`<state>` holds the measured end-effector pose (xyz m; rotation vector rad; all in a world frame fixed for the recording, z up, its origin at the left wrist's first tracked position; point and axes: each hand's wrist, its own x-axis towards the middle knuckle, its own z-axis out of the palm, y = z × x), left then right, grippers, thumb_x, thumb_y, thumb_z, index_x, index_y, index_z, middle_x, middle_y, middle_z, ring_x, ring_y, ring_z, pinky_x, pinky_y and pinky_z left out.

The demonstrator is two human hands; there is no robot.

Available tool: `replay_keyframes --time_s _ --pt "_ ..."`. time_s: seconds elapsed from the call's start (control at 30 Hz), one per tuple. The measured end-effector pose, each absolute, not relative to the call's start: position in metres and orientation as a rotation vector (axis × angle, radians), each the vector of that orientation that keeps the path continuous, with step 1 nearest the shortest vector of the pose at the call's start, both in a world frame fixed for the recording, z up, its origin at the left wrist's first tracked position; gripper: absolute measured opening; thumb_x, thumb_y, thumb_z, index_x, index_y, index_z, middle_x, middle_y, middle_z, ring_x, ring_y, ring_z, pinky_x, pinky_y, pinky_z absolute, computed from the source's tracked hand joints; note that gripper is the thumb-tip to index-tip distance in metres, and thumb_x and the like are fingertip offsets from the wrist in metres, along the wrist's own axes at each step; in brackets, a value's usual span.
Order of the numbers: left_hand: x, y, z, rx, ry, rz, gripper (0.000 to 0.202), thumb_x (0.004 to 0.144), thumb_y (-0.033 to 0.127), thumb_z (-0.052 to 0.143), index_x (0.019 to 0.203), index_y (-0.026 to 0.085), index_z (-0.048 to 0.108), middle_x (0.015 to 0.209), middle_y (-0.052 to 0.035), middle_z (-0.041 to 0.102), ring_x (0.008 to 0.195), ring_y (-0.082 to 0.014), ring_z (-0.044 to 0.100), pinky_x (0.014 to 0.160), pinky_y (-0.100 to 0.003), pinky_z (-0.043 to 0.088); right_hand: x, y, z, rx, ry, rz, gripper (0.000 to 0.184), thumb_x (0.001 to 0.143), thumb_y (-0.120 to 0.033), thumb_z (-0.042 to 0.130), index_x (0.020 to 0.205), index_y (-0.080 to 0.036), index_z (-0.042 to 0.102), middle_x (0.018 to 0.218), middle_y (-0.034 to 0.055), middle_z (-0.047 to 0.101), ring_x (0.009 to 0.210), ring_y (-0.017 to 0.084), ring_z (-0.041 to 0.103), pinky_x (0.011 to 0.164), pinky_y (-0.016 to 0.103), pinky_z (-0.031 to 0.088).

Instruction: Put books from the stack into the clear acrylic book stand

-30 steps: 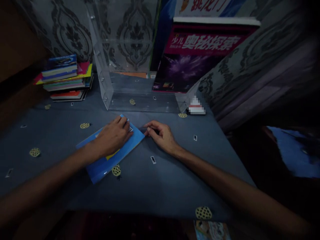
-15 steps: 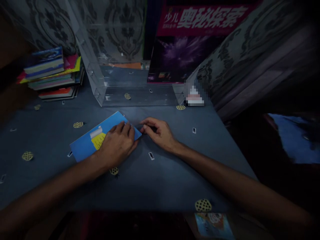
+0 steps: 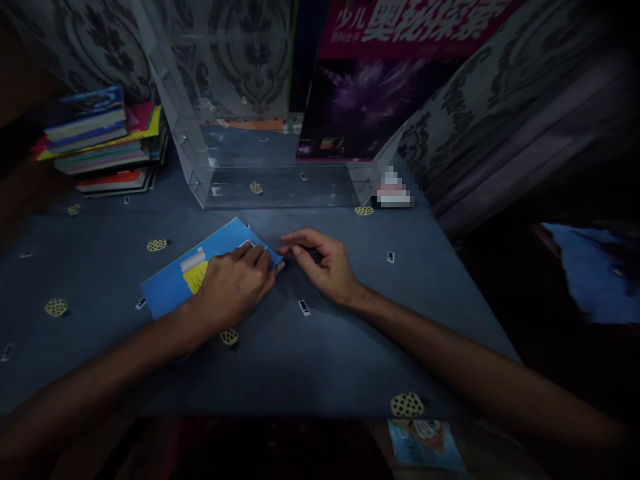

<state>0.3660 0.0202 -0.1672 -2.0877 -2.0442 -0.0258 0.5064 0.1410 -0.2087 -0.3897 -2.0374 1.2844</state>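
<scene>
A thin blue book point(image 3: 185, 273) with a yellow and white patch on its cover lies flat on the blue-grey table point(image 3: 280, 360). My left hand point(image 3: 235, 287) rests on the book's right end, fingers bent over its corner. My right hand point(image 3: 323, 263) lies on the table just right of that corner, fingers curled and pinching at the book's edge, with something dark under the palm that I cannot make out.
A stack of several books point(image 3: 100, 143) sits at the back left. A clear acrylic stand point(image 3: 260, 133) stands behind the hands, with a large magenta book point(image 3: 370, 100) upright in it. Patterned cloth hangs along the right. Another book point(image 3: 425, 443) shows below the table's front edge.
My left hand slid from the book's middle to its right corner, uncovering the yellow patch. The book turned slightly. My right hand stayed at the corner. The view tilted down.
</scene>
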Motion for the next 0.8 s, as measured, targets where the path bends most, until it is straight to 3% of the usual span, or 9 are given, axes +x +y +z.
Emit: replay_keyframes --time_s 0.23,0.43,0.67,0.8 --pt "0.367 0.020 -0.166 -2.085 -2.047 -0.012 0.027 0.099 0.026 0.052 0.095 0.012 0.074 0.103 -0.0144 0.077 0.096 -0.0302 0.074 0.065 -0.035 0.060 0.507 0.139 -0.209 -0.388 -2.060 1.213 0.019 0.095 -0.021 0.051 0.106 -0.019 0.065 0.091 0.0042 0.076 0.087 0.018 0.074 0.077 0.032 0.058" --pt "0.366 0.018 -0.171 -2.089 -2.066 0.020 0.024 0.097 0.028 0.056 0.095 0.012 0.074 0.106 -0.0150 0.075 0.099 -0.0313 0.073 0.066 -0.037 0.062 0.508 0.139 -0.210 -0.360 -2.170 0.994 0.019 0.095 -0.021 0.051 0.103 -0.019 0.067 0.078 0.0004 0.074 0.070 0.014 0.070 0.067 0.026 0.054" --pt "0.368 0.016 -0.173 -2.117 -2.073 0.041 0.025 0.097 0.030 0.059 0.108 0.011 0.071 0.116 -0.0169 0.072 0.114 -0.0327 0.067 0.080 -0.040 0.062 0.509 0.135 -0.211 -0.110 -2.380 0.453 0.021 0.097 -0.021 0.050 0.085 -0.017 0.067 0.070 0.0028 0.071 0.062 0.015 0.065 0.066 0.027 0.051" --pt "0.349 0.010 -0.161 -2.323 -2.057 0.101 0.040 0.096 0.040 0.063 0.123 0.011 0.065 0.131 -0.0169 0.066 0.124 -0.0325 0.062 0.093 -0.043 0.057 0.511 0.130 -0.209 -0.109 -2.413 0.355 0.020 0.097 -0.020 0.052 0.083 -0.018 0.066 0.069 0.0031 0.070 0.061 0.015 0.064 0.066 0.028 0.050"
